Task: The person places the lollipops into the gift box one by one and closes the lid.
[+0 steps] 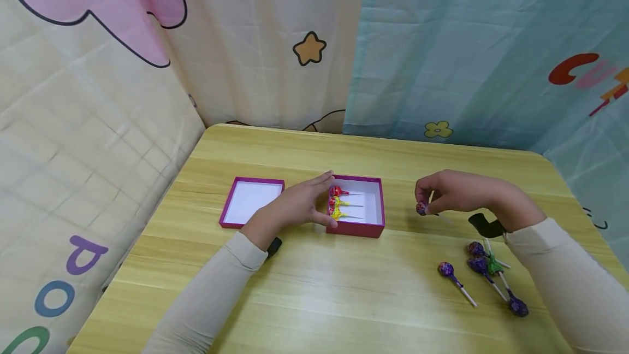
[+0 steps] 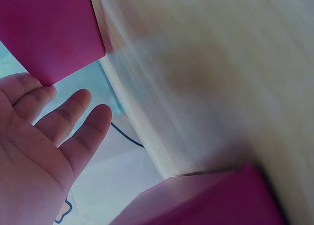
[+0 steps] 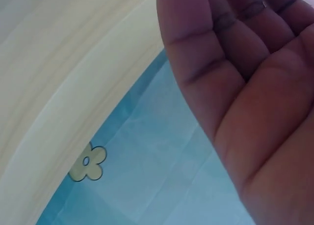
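Note:
My left hand (image 1: 300, 201) spans the left end of a magenta box (image 1: 356, 229), its thumb at the front corner and fingertips at the back corner. In the left wrist view its other fingers stand apart from the box wall (image 2: 54, 33). Three lollipops lie in the box: a red one (image 1: 336, 191) and two yellow-and-red ones (image 1: 336, 202). Off to the right, my right hand (image 1: 457, 193) pinches a dark-wrapped lollipop (image 1: 421, 208) by its head just over the table, stick pointing right. The right wrist view shows the palm (image 3: 274, 122) and bent fingers; the lollipop is hidden there.
The box's lid (image 1: 253, 202), white inside, lies left of the box, partly behind the left hand. One purple lollipop (image 1: 446, 269) lies apart near the front right. Beside the right forearm is a pile of several lollipops (image 1: 479, 265), purple and green. Printed curtains (image 1: 295, 92) border the table.

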The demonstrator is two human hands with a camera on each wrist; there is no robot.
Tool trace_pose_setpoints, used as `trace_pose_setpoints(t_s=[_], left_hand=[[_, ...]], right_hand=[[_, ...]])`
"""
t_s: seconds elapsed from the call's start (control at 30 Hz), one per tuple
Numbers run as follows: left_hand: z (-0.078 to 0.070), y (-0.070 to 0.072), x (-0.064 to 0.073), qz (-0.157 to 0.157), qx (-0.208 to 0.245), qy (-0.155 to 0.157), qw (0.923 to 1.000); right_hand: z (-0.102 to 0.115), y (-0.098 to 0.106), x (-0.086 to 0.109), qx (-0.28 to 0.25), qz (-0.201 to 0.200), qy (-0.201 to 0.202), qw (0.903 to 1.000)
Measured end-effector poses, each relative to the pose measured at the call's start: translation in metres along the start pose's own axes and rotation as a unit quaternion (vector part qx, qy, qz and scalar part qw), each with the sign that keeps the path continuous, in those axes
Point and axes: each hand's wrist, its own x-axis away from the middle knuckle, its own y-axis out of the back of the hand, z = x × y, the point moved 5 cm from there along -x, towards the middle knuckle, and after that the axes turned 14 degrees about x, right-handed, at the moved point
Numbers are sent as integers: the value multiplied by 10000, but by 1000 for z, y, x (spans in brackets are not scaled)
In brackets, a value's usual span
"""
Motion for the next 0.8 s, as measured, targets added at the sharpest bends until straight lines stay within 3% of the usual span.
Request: trace_pose_setpoints(t_s=[0.8], left_hand=[[-1,1,0,-6,-32,-106,9999]], right_hand=[[59,35,-55,462,-833,432,9945]])
